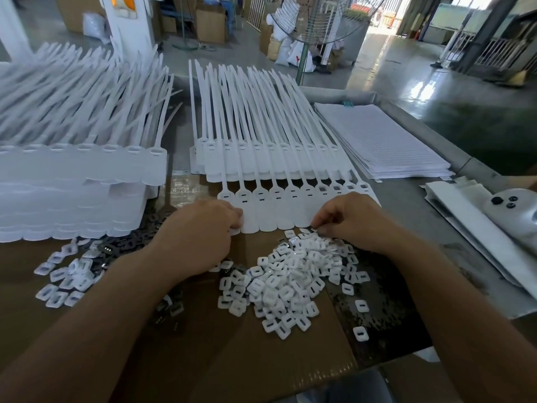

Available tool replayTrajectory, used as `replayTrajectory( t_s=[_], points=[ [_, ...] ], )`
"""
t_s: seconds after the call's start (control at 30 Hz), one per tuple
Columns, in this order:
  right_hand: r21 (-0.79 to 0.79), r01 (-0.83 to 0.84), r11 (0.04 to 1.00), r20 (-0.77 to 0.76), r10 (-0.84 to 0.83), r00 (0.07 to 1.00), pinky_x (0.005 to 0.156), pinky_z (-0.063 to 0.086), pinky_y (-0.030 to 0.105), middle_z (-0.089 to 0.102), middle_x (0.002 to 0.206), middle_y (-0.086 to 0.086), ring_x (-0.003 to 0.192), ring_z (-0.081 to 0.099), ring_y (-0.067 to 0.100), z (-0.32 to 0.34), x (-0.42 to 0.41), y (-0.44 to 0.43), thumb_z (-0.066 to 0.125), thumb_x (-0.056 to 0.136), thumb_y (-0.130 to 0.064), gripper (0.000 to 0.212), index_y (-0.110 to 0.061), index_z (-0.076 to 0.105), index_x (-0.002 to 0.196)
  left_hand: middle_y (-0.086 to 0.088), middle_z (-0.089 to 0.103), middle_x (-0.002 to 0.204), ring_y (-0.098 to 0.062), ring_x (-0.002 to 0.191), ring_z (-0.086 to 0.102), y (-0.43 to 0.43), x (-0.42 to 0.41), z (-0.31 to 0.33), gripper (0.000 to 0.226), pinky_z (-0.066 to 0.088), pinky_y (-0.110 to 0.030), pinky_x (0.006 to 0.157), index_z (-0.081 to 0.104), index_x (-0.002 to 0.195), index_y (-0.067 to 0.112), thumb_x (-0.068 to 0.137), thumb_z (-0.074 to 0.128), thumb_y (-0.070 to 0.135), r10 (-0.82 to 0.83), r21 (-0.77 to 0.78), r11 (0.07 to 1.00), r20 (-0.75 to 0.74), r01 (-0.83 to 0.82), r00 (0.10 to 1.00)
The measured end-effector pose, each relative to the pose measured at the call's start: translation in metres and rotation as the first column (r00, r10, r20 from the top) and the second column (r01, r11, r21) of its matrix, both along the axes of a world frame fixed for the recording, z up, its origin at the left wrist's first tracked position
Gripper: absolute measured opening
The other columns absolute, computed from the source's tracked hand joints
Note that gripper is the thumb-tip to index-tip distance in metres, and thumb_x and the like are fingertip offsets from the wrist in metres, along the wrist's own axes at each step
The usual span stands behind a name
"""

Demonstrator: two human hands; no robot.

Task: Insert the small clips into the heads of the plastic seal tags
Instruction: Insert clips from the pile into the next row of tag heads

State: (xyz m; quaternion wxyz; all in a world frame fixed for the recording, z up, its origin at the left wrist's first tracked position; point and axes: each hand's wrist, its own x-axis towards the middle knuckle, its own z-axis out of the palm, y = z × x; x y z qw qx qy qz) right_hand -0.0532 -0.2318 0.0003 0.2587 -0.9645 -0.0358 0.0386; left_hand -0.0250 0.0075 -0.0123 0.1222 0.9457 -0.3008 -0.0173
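Cardboard (203,359) lies flat on the tabletop nearest you, under both your forearms. On it, just short of your right fingers (321,219), sits the heap of white clips (290,274), with a few strays on its near right. A smaller scatter of clips (64,274) lies well to the left of your left hand (200,228), with dark pieces (122,245) between them.

Your right hand (351,219) is curled, thumb and fingertips pinched on one of the white clips at the heap's far edge. Your left fingers (232,216) are curled round the near left corner of the strip of seal tags (290,207). The strip lies between your two hands, each head showing a slot.

Just beyond the strip rests a stack of tags (261,152), tails fanning away from you. Beyond and left of your left fingers stands a taller stack (72,175). Beyond and right of your right fingers lies a pile of lined paper (383,138). Farthest off, a fan (313,18) stands on the floor.
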Motion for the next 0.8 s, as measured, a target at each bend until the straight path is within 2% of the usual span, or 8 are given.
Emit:
replayTrajectory(
  t_s=[0.1,0.17,0.27,0.37,0.57,0.8],
  points=[
    [-0.02,-0.011,1.0,-0.006,0.011,1.0,0.055,0.039,0.001,0.058,0.06,-0.019,0.052,0.054,-0.013,-0.001,0.001,0.001,0.062,0.085,-0.01,0.022,-0.029,0.064,0.075,0.007,0.055,0.126,-0.008,0.116,0.046,0.001,0.0,0.0,0.043,0.04,-0.027,0.098,0.061,0.117,0.018,0.081,0.043,0.001,0.005,-0.014,1.0,-0.004,-0.005,1.0],
    [-0.018,-0.009,1.0,0.008,0.009,1.0,0.055,0.04,0.003,0.057,0.069,-0.018,0.058,0.054,-0.009,-0.002,0.001,0.0,0.058,0.087,-0.012,0.028,-0.035,0.058,0.072,0.007,0.055,0.126,-0.008,0.116,0.046,0.001,0.0,-0.002,0.043,0.04,-0.026,0.098,0.062,0.116,0.017,0.081,0.043,0.001,0.002,-0.025,1.0,0.0,-0.002,1.0],
    [0.048,0.026,0.999,0.076,-0.03,0.997,0.064,0.039,0.015,0.056,0.071,-0.015,0.067,0.053,-0.003,-0.002,0.005,-0.004,0.057,0.088,-0.011,0.031,-0.036,0.053,0.069,0.009,0.053,0.129,-0.006,0.119,0.044,0.001,0.001,-0.003,0.045,0.036,-0.021,0.1,0.059,0.12,0.018,0.082,0.043,0.001,-0.003,-0.033,0.999,-0.004,0.003,1.0],
    [0.13,0.108,0.986,0.129,-0.125,0.984,0.07,0.042,0.024,0.056,0.075,-0.013,0.072,0.053,0.004,-0.002,0.016,-0.01,0.056,0.088,-0.009,0.031,-0.034,0.053,0.071,0.009,0.051,0.132,-0.007,0.121,0.042,0.001,0.002,-0.001,0.046,0.034,-0.022,0.102,0.058,0.122,0.019,0.083,0.043,0.001,0.0,-0.03,1.0,-0.018,0.0,1.0],
    [0.084,0.272,0.959,0.23,-0.284,0.931,0.06,0.033,0.016,0.051,0.074,-0.018,0.069,0.046,-0.002,-0.009,0.044,-0.023,0.053,0.089,-0.01,0.021,-0.027,0.055,0.077,0.009,0.047,0.135,-0.008,0.124,0.039,-0.001,0.002,0.003,0.047,0.032,-0.024,0.104,0.054,0.126,0.02,0.084,0.043,0.002,0.001,0.035,0.999,-0.037,0.0,0.999],
    [0.018,0.226,0.974,0.263,-0.223,0.939,0.058,0.034,0.015,0.052,0.072,-0.018,0.066,0.048,0.0,-0.013,0.052,-0.019,0.053,0.089,-0.01,0.019,-0.026,0.057,0.08,0.008,0.046,0.137,-0.01,0.126,0.038,-0.001,0.0,0.003,0.047,0.033,-0.028,0.105,0.052,0.128,0.019,0.084,0.042,0.003,0.015,0.016,1.0,-0.026,-0.015,1.0]
  ],
)
